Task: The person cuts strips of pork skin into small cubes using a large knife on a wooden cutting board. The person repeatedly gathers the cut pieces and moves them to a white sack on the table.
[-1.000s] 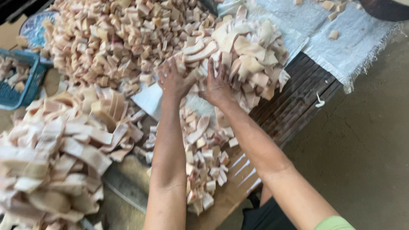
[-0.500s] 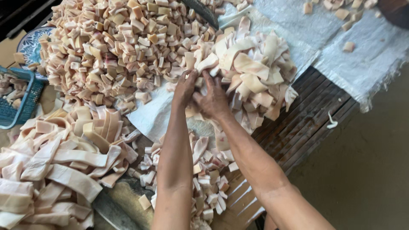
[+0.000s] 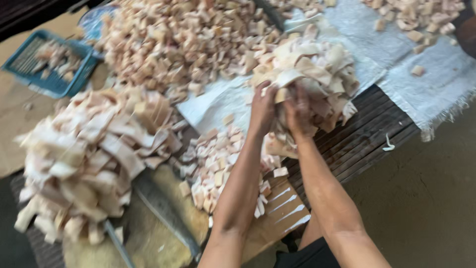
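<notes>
We see left hand [image 3: 263, 106] and right hand [image 3: 297, 116] both closed on pale pink-white strips at heap [image 3: 307, 69]; small cut pink cubes [image 3: 218, 168] below, blue plastic basket [image 3: 49, 64] far left.

Two hands are seen, the left hand [image 3: 262, 110] and the right hand [image 3: 299, 115], both dug into one heap of pale strips [image 3: 310, 74]. Four heaps can be counted overall: that one, a second strip heap [image 3: 94, 154] at the left, one big mound of cubes [image 3: 183, 44] and one small cube pile [image 3: 223, 166]. One blue basket [image 3: 54, 67] is spotted, two white woven sheets [image 3: 436, 74], and one stray white scrap [image 3: 388, 144] on the slats.
</notes>
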